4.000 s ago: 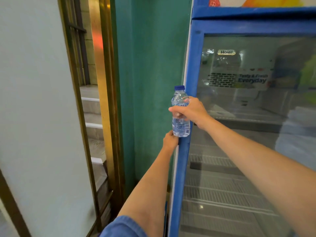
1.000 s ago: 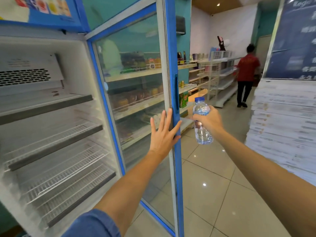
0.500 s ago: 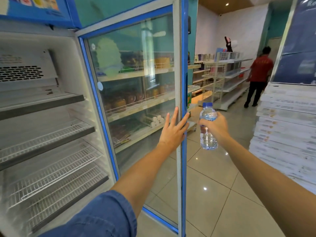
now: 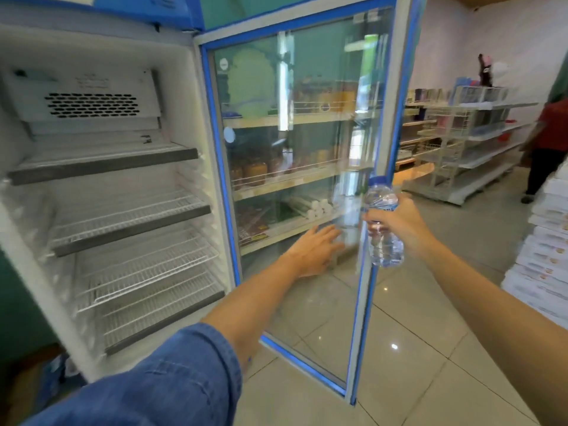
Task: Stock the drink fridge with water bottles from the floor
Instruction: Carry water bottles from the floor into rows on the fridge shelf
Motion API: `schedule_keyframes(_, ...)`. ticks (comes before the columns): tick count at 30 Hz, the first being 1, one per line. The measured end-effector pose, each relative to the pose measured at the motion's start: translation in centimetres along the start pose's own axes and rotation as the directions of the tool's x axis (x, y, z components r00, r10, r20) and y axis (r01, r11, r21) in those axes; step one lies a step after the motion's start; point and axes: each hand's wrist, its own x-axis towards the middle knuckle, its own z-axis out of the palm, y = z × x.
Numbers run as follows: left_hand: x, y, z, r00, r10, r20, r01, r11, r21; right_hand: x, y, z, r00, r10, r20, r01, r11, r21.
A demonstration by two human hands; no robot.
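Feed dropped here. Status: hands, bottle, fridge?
Left hand open, by fridge door. Right hand grips water bottle. Door open, shelves unobstructed.

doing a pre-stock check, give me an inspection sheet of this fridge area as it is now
surface: white wire shelves in the open fridge, tiled floor
job's things: water bottle upright, blue cap; fridge door swung open
clutter: stacked cartons at the right
grippers: left hand fingers straight at the door glass, contact unclear; right hand grips the bottle
cables: nothing seen
surroundings: store shelving, person in red
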Motion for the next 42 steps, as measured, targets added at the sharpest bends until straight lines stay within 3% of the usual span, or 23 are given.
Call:
schedule_keyframes(4,-9.1,-6.0,0.9,0.922,-0.294,0.254,0.325,0.942,-0.089,1.8,-1.2,8.1,0.978,-0.04,0.207,0.039,0.999,0.014)
schedule_keyframes(7,-15.6,-11.3,0.7,0.816,-0.512,0.268,0.56,0.816,-0.145,2.8,-2.3,15.7,0.946,-0.052,0.32,0.023,0.995,0.095)
schedule_keyframes(10,-21.0,-16.4,-0.6,0.728,-0.651,0.214,0.684,0.71,-0.165,3.7,-3.6,23.5,0.908,-0.048,0.416,-0.038,0.98,0.197)
schedule_keyframes(20,-32.3,-36.8,-2.8,0.46,-0.887,0.02,0.879,0.453,-0.147,7.9,-10.6,47.6,0.817,-0.121,0.564,-0.08,0.945,0.318)
schedule_keyframes(27,-33.5,-48.1,-2.3,0.397,-0.913,-0.088,0.889,0.407,-0.21,12.3,-16.5,60.2,0.779,-0.197,0.595,-0.017,0.942,0.334)
schedule_keyframes(36,-34.5,-58.4,0.4,0.247,-0.966,0.072,0.956,0.23,-0.18,20.1,-23.9,74.2,0.728,-0.315,0.609,0.042,0.907,0.419)
schedule_keyframes(42,-34.7,-60.8,0.7,0.254,-0.949,0.184,0.967,0.25,-0.047,24.6,-26.6,83.6,0.667,-0.396,0.631,0.105,0.889,0.446)
